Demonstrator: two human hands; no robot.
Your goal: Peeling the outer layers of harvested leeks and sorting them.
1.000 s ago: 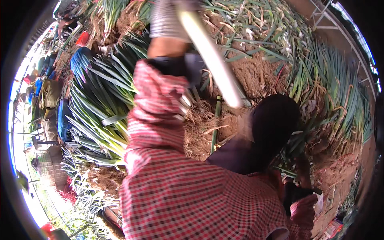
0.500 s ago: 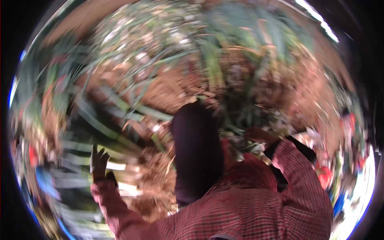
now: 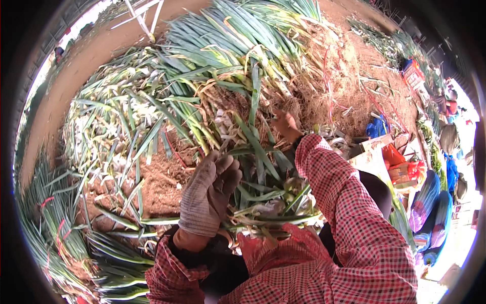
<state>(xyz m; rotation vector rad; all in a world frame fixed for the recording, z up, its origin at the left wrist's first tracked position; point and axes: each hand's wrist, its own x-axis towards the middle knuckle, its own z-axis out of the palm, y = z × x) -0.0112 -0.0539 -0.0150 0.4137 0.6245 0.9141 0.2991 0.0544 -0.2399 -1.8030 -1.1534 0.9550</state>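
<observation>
My left hand [image 3: 210, 190], in a grey knitted glove, is raised in front of me. Its fingers are loosely bent with the thumb apart, and nothing shows between them. Farther off, my bare right hand [image 3: 286, 125] reaches to the root ends of a large pile of long green onions [image 3: 228, 38], fingers apart and no stalk seen in its grasp. Several pale stalks and hairy roots [image 3: 309, 93] lie just beyond it. Below and between the hands are loose green leaves and peeled outer layers [image 3: 266, 195].
Leaf scraps [image 3: 109, 121] are heaped at the left. Green onion bundles [image 3: 55, 223] tied with red string lie at lower left. On the right are a cardboard box [image 3: 377, 157], red plastic [image 3: 395, 154], a blue bag [image 3: 377, 126] and blue-wrapped bundles [image 3: 425, 202].
The view has swung from a blurred one to a steady one facing the onion pile. My left hand has come inward from the far left; my right hand now reaches forward.
</observation>
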